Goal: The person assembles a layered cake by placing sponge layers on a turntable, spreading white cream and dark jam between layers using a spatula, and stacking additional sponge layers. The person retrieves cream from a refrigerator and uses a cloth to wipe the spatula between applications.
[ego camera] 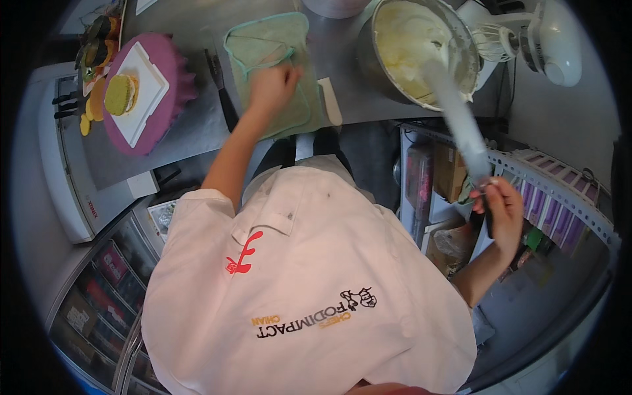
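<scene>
My right hand (499,210) is closed around the black handle of a long metal icing spatula (461,126), whose blade reaches over the rim of a steel mixing bowl (368,54) of pale cream (407,47). My left hand (273,86) rests on or just above a folded green cloth (296,111), fingers curled; whether it grips the cloth is unclear. Left of the cloth lies a black-handled spatula or knife (226,101), and a light-handled tool (332,101) lies at its right edge. Further left, a green cake layer (118,94) tops a filled, stacked cake on a white board (153,96).
The board sits on a round stand with a purple cover (180,94). Yellow cake pieces (95,106) lie beyond it on the steel table (202,143). A white stand mixer (560,44) with a whisk (493,43) stands at the right, above a perforated metal shelf frame (548,180).
</scene>
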The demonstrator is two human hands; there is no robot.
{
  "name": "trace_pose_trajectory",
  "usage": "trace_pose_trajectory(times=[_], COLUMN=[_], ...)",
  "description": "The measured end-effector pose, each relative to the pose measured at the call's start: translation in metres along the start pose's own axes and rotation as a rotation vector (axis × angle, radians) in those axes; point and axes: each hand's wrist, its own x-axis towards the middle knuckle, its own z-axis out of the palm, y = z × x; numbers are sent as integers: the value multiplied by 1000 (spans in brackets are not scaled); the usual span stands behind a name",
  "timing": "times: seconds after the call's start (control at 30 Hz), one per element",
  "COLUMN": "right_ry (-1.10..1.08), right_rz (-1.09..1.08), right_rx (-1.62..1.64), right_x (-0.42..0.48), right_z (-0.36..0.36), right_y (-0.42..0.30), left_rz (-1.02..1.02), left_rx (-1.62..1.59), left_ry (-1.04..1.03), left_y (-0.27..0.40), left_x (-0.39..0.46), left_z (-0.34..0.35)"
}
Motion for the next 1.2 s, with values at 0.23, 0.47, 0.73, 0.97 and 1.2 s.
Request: trace_pose_trajectory(times=[0.23,0.47,0.73,0.97,1.2], right_ry=[-229,-228,-227,-244,-130], right_rz=[108,296,292,173,-57], right_rx=[292,531,591,677,755], right_x=[-2,-26,-13,59,118], right_z=[115,178,232,335,393], right_y=[62,129,156,176,164], left_rz=[236,343,-305,-200,714], left_rx=[331,293,-1322,-1897,150], left_ry=[-297,-195,-186,-143,-300], left_y=[-67,-52,-120,-107,-46], left_x=[-109,-83,-70,-78,-97], left_z=[54,52,14,-40,11])
